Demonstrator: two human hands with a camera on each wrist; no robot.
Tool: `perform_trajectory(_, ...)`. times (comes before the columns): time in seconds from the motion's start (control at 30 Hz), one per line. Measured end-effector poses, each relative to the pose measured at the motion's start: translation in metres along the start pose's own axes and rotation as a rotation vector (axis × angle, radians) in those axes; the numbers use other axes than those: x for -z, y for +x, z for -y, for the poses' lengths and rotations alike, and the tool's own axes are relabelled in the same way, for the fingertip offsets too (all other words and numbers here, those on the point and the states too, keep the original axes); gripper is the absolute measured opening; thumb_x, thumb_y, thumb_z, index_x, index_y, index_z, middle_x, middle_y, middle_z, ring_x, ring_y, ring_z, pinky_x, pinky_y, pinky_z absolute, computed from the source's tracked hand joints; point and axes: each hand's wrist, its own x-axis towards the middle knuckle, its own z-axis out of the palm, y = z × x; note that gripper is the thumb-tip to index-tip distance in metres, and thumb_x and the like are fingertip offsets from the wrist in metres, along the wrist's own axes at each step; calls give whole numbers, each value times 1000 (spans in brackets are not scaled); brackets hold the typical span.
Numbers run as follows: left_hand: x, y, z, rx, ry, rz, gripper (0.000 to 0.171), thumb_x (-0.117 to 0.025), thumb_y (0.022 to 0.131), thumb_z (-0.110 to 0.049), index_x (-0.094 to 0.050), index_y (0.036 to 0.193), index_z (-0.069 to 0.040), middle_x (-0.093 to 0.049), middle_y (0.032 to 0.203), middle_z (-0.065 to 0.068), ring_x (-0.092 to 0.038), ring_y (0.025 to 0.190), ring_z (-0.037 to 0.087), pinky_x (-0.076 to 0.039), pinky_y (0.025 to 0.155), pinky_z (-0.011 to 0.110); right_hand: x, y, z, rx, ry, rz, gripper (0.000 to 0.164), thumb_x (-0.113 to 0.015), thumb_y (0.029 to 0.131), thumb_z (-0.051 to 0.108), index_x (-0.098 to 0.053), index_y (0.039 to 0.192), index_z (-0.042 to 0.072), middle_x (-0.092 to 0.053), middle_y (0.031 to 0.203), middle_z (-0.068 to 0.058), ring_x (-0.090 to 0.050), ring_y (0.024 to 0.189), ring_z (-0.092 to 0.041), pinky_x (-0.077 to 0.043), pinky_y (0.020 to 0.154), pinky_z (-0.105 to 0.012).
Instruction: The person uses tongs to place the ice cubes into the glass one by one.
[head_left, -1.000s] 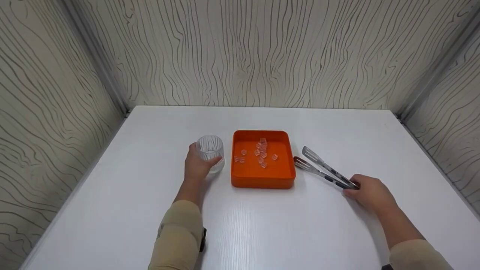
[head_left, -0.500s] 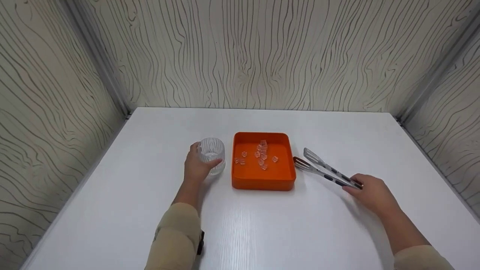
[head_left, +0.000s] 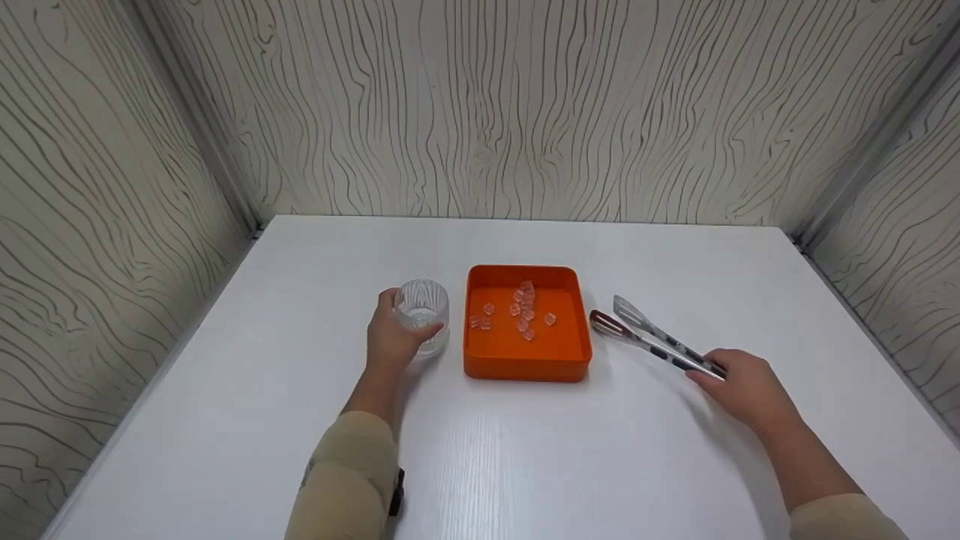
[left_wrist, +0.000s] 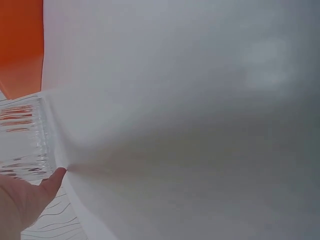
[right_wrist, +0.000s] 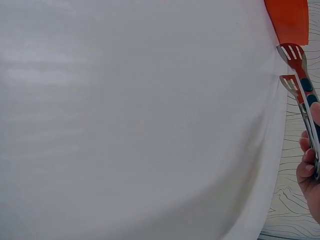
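My left hand (head_left: 391, 337) grips a clear ribbed glass (head_left: 424, 296) from its left side, thumb across the front. The glass stands upright just left of an orange square tray (head_left: 525, 367). In the left wrist view the thumb and part of the hand (left_wrist: 30, 200) lie against the ribbed glass (left_wrist: 25, 140). Several small clear cubes (head_left: 527, 300) lie in the tray. My right hand (head_left: 750, 390) holds a pair of metal tongs (head_left: 660, 343) by the handle end. The slotted tips point toward the tray's right side, slightly apart. The right wrist view shows the tongs (right_wrist: 302, 82) at its right edge.
All this is on a white table (head_left: 480, 450). A wood-grain patterned panel (head_left: 480, 112) rises behind it, with similar panels at left and right. Grey metal posts stand at the back corners.
The tongs' arms have drawn closer together, and their tips have shifted slightly right, a little away from the tray. The left hand keeps its hold on the glass.
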Motion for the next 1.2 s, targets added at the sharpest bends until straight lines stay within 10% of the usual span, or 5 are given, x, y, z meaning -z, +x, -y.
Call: perform_trajectory(1.2, 48, -18, -33, -41, -29, 64, 89, -85, 63, -30, -31, 133, -27, -39, 138, -1, -42, 123, 22, -40, 98, 41, 21, 5, 3, -15, 42, -130, 34, -61, 87, 37, -62, 91, 3, -60, 80, -9, -46, 66, -19, -37, 52, -28)
